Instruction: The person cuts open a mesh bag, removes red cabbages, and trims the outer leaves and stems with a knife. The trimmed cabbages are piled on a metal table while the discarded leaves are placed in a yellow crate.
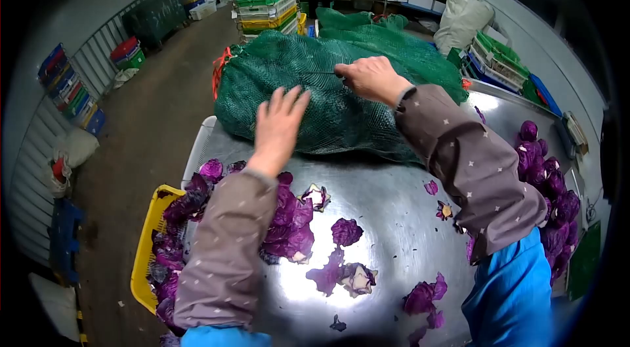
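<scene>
1. A big green net sack (pixel 341 94), stuffed full, lies across the far edge of the steel counter (pixel 394 216), bulging over it towards the floor.
2. The right hand (pixel 371 78) is clenched on top of the sack, pinching the mesh together with something thin and dark, perhaps a blade or a cord; which it is cannot be told.
3. The left hand (pixel 279 124) is released, fingers spread, palm down just at the sack's near side, either touching or about to touch.
4. The sack looks heavy and lumpy. Its mesh is soft and slack, so it would probably sag and roll rather than slide; gathered mesh at the top or an end seems the surest hold.
5. Purple cabbage leaves (pixel 289 229) lie scattered over the near part of the counter, some spilling into a yellow crate (pixel 147 242) at the left edge.
6. Whole purple cabbages (pixel 548 183) are heaped along the right edge.
</scene>
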### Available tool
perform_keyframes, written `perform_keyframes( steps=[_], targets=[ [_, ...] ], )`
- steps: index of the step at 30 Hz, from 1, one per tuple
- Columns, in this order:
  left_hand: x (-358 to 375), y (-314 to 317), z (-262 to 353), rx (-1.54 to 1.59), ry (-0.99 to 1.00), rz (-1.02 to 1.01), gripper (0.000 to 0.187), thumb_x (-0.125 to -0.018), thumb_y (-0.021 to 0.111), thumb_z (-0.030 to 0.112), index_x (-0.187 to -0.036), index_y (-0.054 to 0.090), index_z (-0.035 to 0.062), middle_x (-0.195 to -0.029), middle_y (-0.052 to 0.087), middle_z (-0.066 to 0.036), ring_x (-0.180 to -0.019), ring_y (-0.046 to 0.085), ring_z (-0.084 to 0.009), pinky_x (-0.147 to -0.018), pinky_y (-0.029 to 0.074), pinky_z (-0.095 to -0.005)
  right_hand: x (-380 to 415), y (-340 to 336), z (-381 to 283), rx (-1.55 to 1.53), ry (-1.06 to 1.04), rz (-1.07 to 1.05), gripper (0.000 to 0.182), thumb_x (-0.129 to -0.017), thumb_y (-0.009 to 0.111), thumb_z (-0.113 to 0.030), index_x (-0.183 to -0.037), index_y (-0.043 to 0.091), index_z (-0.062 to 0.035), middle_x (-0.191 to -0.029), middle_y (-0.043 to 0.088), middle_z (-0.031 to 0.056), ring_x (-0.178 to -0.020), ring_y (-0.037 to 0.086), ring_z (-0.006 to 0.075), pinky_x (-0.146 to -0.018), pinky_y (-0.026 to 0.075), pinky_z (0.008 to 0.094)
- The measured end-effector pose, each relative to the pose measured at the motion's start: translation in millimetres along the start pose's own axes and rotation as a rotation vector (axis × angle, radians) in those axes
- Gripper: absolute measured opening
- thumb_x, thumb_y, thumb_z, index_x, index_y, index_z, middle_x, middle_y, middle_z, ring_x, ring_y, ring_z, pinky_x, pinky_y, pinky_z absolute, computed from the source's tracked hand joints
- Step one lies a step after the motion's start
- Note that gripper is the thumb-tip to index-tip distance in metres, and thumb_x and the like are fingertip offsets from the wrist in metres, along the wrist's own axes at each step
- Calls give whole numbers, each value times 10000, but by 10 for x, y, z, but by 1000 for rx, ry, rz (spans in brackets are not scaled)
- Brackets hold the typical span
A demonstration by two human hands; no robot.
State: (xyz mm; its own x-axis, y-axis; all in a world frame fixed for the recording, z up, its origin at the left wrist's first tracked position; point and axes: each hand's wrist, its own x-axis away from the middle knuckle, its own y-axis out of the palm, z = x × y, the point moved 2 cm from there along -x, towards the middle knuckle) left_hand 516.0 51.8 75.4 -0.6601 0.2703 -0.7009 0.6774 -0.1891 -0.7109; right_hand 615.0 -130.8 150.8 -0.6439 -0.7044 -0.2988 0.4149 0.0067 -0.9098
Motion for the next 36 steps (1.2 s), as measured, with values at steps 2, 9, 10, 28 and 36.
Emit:
perform_keyframes(
  steps=[2,9,10,28,36],
  targets=[
    [-129,319,45,-29,23,25,492,-783,524,21,-1260,481,135,-1226,504,-93,-1232,396,-307,-969,335,-499,-114,48,-114,122,-14,-58,184,-803,547,-166,-961,638,-186,-839,657,61,-801,650,259,-613,488,394],
    [-233,548,-49,215,-24,-45,131,-835,520,66,-961,507,99,-850,524,-65,-880,553,-276,-879,377,-486,-342,265,-364,521,-82,-139,148,-833,529,-164,-900,660,-169,-819,676,17,-810,661,195,-643,481,324],
    [-231,508,-56,257,18,-59,132,-828,531,63,-955,507,90,-845,526,-81,-864,548,-294,-829,390,-468,-322,181,-355,509,-60,-200,140,-827,541,-157,-903,657,-169,-839,677,18,-818,660,191,-650,481,321],
    [628,-104,349,598,-86,-203,67,-806,550,37,-850,500,43,-758,493,-121,-773,493,-315,-723,372,-412,581,141,293,383,-65,-74,188,-813,564,-133,-995,559,-180,-712,618,25,-714,653,228,-553,498,365],
    [1475,-681,1036,746,-15,-413,68,-783,552,26,-795,498,65,-705,460,-97,-709,471,-268,-694,343,-375,1421,-238,575,376,21,-357,194,-865,485,-115,-1041,527,-186,-623,566,44,-624,638,217,-469,453,349]
  ],
)
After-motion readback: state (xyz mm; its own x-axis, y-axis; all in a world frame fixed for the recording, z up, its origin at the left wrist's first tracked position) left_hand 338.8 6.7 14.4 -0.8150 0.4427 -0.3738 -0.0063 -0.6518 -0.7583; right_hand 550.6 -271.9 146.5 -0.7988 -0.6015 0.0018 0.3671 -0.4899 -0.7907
